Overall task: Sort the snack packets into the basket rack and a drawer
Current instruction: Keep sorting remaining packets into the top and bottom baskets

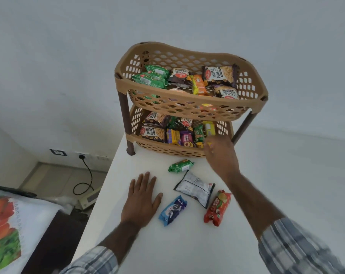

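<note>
A two-tier tan plastic lattice basket rack (pixel 189 107) is seen at the far end of the white worktop (pixel 128 244), both tiers filled with snack packets. Four packets are left on the worktop, near the rack: a green packet (pixel 180 165), a white-backed pouch (pixel 195 188), a blue biscuit packet (pixel 173 210) and a red packet (pixel 217 208). The left hand (pixel 141 200) is laid flat, fingers spread, empty. The right hand (pixel 221 153) is blurred at the lower tier's front rim; its grip cannot be told.
</note>
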Demonstrator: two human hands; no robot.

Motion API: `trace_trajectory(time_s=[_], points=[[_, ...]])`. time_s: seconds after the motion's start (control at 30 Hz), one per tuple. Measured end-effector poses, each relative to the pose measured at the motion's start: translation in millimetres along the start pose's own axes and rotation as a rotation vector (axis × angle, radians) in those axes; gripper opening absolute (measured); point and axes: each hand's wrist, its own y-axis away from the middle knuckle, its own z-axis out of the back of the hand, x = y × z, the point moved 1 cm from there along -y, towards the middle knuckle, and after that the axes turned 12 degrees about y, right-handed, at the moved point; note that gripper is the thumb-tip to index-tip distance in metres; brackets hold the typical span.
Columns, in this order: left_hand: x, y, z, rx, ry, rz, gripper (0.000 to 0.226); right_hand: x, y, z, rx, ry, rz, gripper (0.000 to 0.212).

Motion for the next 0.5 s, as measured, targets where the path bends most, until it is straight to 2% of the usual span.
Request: trace_trajectory(time_s=[0.07, 0.17, 0.27, 0.37, 0.5], points=[[-1, 1, 0, 0.009, 0.002, 0.007, 0.07, 4, 64, 5, -0.051, -0.05, 0.021, 0.014], [-3, 2, 5, 0.008, 0.06, 0.003, 0.065, 3, 158, -8, 0.072, 0.06, 0.042, 0.035], [-13, 6, 8, -0.051, 0.23, 0.015, 0.058, -4, 221, -19, 0.201, 0.124, 0.029, 0.054], [-39, 26, 10, -0.074, 0.361, -0.017, 0.055, -13, 242, -18, 0.248, 0.097, 0.067, 0.058], [-71, 52, -1, -0.034, 0.208, -0.218, 0.062, -19, 243, -6, 0.261, 0.056, 0.123, 0.051]])
